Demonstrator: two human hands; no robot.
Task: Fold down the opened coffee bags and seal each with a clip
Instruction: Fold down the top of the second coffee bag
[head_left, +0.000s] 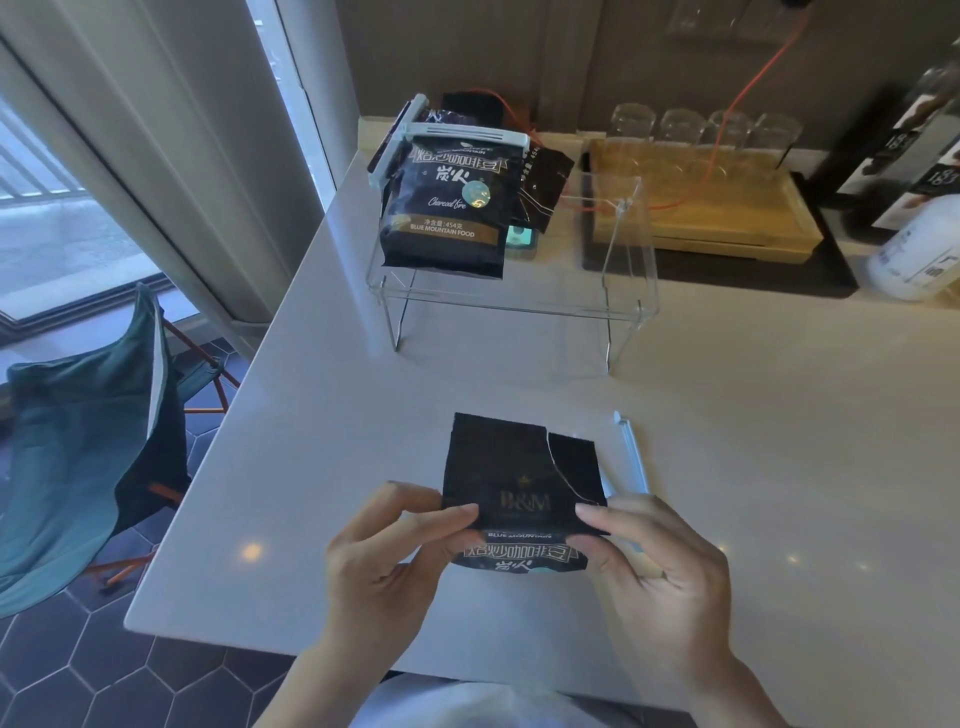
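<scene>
Black foil, the opened coffee bag (522, 483) lies at the near middle of the pale table (727, 415), its torn top flap standing up. The left hand (384, 561) pinches the bag's left edge; the right hand (660, 561) pinches its right edge. A white clip (631, 452) lies just right of the bag. Far off, a sealed bag (447, 208) sits on a clear rack (519, 306).
</scene>
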